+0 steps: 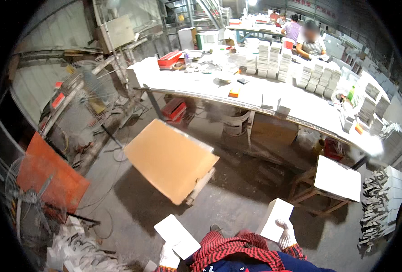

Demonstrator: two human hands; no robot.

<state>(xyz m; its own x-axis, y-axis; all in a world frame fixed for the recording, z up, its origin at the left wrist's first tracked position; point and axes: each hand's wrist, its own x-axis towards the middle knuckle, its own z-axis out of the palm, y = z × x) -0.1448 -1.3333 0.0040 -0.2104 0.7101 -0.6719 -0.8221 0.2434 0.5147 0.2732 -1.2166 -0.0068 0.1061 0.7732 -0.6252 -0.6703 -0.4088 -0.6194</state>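
At far left, a wire fan (33, 188) and an orange sheet (49, 174) border the floor (241, 190), which extends between a tan board (169, 158) and a white-topped stool (339, 179); beyond, the worktable's (196, 82) long front edge runs obliquely down to the right; the hands are apart, near the lower edge, each closed on its own piece; the left hand (168, 256) grips the left white block (178, 236), plain, rectangular and tilted; the right hand (288, 233), gloved likewise, clasps the right white block (276, 218), two pale faces showing, its thumb laid against one.
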